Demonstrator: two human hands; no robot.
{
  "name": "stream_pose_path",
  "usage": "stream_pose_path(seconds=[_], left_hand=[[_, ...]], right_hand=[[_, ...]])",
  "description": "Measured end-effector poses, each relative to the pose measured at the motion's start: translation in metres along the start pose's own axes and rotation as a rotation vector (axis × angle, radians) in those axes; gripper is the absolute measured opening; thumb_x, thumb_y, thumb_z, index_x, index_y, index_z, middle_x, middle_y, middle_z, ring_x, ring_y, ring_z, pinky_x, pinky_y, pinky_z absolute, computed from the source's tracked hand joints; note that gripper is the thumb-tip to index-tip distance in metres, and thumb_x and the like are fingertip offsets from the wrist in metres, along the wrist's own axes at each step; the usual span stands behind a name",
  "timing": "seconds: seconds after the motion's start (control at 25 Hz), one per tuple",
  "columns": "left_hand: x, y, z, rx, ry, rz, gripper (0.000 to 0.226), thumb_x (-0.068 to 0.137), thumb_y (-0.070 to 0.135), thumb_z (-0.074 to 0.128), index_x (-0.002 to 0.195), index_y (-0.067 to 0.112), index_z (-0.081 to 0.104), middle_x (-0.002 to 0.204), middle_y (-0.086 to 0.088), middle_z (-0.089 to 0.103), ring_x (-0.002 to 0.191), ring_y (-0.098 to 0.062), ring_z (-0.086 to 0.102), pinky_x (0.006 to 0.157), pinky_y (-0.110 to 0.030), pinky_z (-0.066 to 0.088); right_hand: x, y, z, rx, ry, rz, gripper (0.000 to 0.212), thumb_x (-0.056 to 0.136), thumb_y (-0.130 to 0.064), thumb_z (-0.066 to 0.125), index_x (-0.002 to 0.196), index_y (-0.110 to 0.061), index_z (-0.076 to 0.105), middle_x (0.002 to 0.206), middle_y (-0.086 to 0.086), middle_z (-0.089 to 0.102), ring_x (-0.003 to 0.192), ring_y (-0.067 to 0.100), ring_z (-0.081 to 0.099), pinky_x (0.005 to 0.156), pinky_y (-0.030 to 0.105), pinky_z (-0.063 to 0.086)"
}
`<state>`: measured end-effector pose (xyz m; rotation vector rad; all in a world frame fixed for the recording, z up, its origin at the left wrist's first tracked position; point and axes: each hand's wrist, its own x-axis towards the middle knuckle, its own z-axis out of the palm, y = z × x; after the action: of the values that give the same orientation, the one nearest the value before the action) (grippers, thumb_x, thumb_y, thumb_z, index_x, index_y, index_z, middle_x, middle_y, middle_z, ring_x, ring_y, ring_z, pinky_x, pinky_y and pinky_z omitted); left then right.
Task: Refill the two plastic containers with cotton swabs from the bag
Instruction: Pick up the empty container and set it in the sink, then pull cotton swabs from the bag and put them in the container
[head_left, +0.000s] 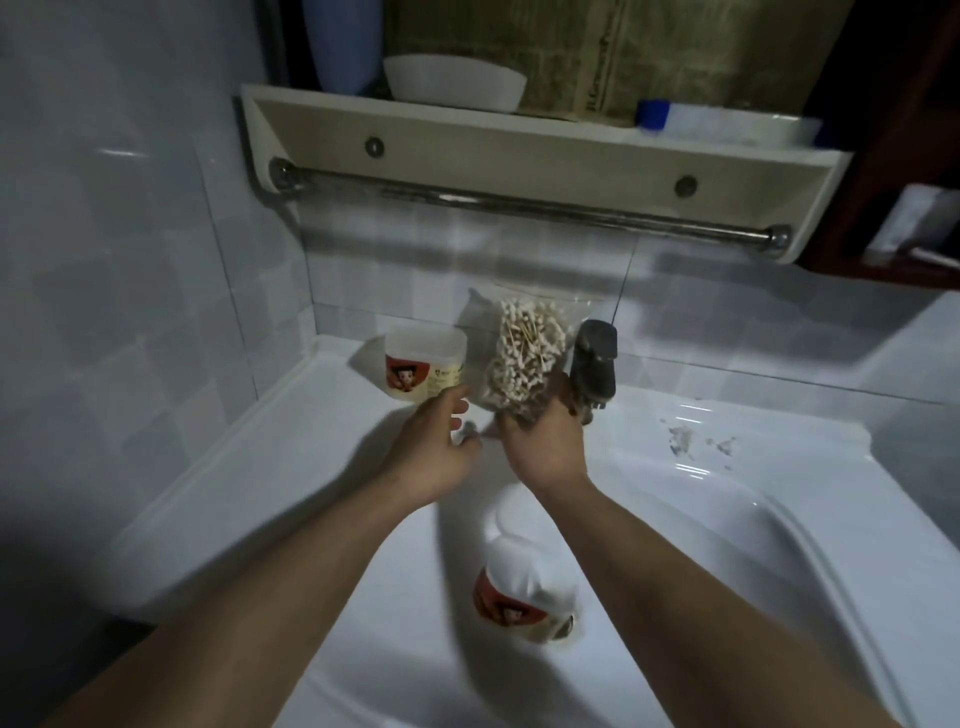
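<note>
The bag (519, 353) of cotton swabs (530, 338) is held upright above the rear of the basin (727, 571), just beside the tap (595, 364). It is pinched at its lower end by the right grip (545, 447), whose fingers are curled round the film. The left grip (431, 452) is held near the bag's lower left corner with its fingers loosely spread. Nothing is held in it, although motion blur obscures the fingertips.

One plastic container (426, 369) stands upright on the worktop (332, 395) at the back left, close to the bag. The second container (524, 592) lies tilted in the basin, near the person. Whether either lid is fitted cannot be determined.

Handling properties, as judged:

- The bag is thin, clear and limp. No shape is provided by it, and the load is expected to shift when it is tilted.
- The contents are light. The swabs are slender sticks and are liable to scatter or jam crosswise at a narrow opening.
- The film is smooth and is likely to slip under a light pinch.

Recommended hold: the bag is best supported below the mass of swabs by one grip, while the open edge is taken by the other and steered over a container mouth. The containers appear light and rigid, and each should be steadied by its side wall. The basin surface is glossy, so spilled swabs are to be expected to slide towards the drain.
</note>
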<state>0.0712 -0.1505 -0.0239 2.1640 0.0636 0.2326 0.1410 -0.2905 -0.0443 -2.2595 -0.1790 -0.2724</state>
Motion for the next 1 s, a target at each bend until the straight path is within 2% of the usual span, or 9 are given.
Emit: stream_pose_path(seconds=[0.12, 0.24, 0.28, 0.36, 0.44, 0.52, 0.72, 0.84, 1.0], left_hand=[[0.004, -0.001, -0.002, -0.045, -0.009, -0.009, 0.059, 0.099, 0.007, 0.059, 0.153, 0.019, 0.039, 0.143, 0.000, 0.054, 0.123, -0.011, 0.055, 0.084, -0.012, 0.040], [0.002, -0.004, -0.007, -0.045, -0.043, -0.014, 0.058, 0.099, 0.007, 0.059, 0.152, 0.021, 0.038, 0.138, 0.005, 0.054, 0.116, -0.006, 0.053, 0.067, 0.004, 0.038], [0.001, -0.006, -0.009, -0.052, -0.050, -0.017, 0.059, 0.099, 0.008, 0.059, 0.152, 0.023, 0.038, 0.137, 0.007, 0.054, 0.115, -0.006, 0.052, 0.065, 0.004, 0.037], [-0.001, -0.012, -0.012, -0.074, -0.054, -0.013, 0.059, 0.099, 0.009, 0.060, 0.151, 0.024, 0.038, 0.138, 0.007, 0.054, 0.117, -0.009, 0.054, 0.073, -0.002, 0.039], [-0.001, -0.019, -0.014, -0.119, -0.049, -0.024, 0.060, 0.098, 0.010, 0.060, 0.151, 0.025, 0.039, 0.140, 0.004, 0.054, 0.118, -0.012, 0.056, 0.084, -0.016, 0.044], [-0.002, -0.022, -0.018, -0.154, -0.043, -0.036, 0.059, 0.098, 0.010, 0.059, 0.150, 0.026, 0.040, 0.137, 0.005, 0.054, 0.117, -0.011, 0.057, 0.088, -0.025, 0.048], [-0.009, -0.012, -0.027, -0.323, 0.027, -0.065, 0.040, 0.101, 0.010, 0.054, 0.133, 0.033, 0.052, 0.119, 0.014, 0.062, 0.102, -0.004, 0.063, 0.086, -0.038, 0.059], [-0.011, -0.004, -0.029, -0.550, 0.153, -0.128, 0.026, 0.108, 0.018, 0.044, 0.125, 0.032, 0.058, 0.123, 0.003, 0.068, 0.108, -0.015, 0.067, 0.078, -0.042, 0.061], [-0.018, 0.011, -0.022, -0.784, 0.205, -0.204, 0.025, 0.107, 0.022, 0.047, 0.122, 0.020, 0.067, 0.115, -0.003, 0.073, 0.104, -0.024, 0.071, 0.074, -0.039, 0.059]], right_hand=[[0.010, -0.009, 0.008, 0.063, 0.049, 0.090, 0.088, 0.084, -0.052, 0.061, 0.154, -0.024, 0.015, 0.143, 0.011, 0.054, 0.123, 0.037, 0.057, 0.099, 0.047, 0.052], [0.019, -0.010, 0.016, 0.038, 0.068, 0.194, 0.093, 0.089, -0.065, 0.059, 0.155, -0.026, 0.006, 0.142, 0.014, 0.056, 0.121, 0.041, 0.059, 0.095, 0.045, 0.051], [0.021, -0.011, 0.017, 0.048, 0.059, 0.216, 0.092, 0.090, -0.066, 0.058, 0.156, -0.027, 0.007, 0.139, 0.015, 0.058, 0.118, 0.042, 0.061, 0.094, 0.043, 0.050], [0.021, -0.013, 0.015, 0.079, 0.066, 0.226, 0.085, 0.092, -0.060, 0.060, 0.155, -0.025, 0.016, 0.137, 0.013, 0.060, 0.115, 0.040, 0.062, 0.096, 0.041, 0.049], [0.014, -0.014, 0.007, 0.108, 0.090, 0.182, 0.072, 0.094, -0.047, 0.064, 0.152, -0.022, 0.030, 0.136, 0.011, 0.060, 0.117, 0.038, 0.061, 0.095, 0.037, 0.046], [0.004, -0.014, 0.001, 0.149, 0.088, 0.122, 0.064, 0.093, -0.038, 0.067, 0.147, -0.020, 0.039, 0.130, 0.010, 0.063, 0.115, 0.035, 0.062, 0.087, 0.031, 0.044], [-0.027, -0.004, -0.025, 0.219, -0.054, -0.021, 0.069, 0.081, -0.033, 0.078, 0.142, -0.029, 0.047, 0.121, -0.008, 0.067, 0.104, 0.015, 0.065, 0.084, 0.027, 0.050], [-0.048, 0.012, -0.045, 0.245, -0.164, 0.007, 0.073, 0.077, -0.028, 0.080, 0.141, -0.032, 0.046, 0.115, -0.013, 0.066, 0.098, 0.008, 0.066, 0.076, 0.020, 0.050], [-0.069, 0.037, -0.078, 0.277, -0.240, 0.039, 0.073, 0.068, -0.026, 0.077, 0.134, -0.039, 0.049, 0.112, -0.010, 0.067, 0.092, 0.012, 0.068, 0.072, 0.027, 0.052]])
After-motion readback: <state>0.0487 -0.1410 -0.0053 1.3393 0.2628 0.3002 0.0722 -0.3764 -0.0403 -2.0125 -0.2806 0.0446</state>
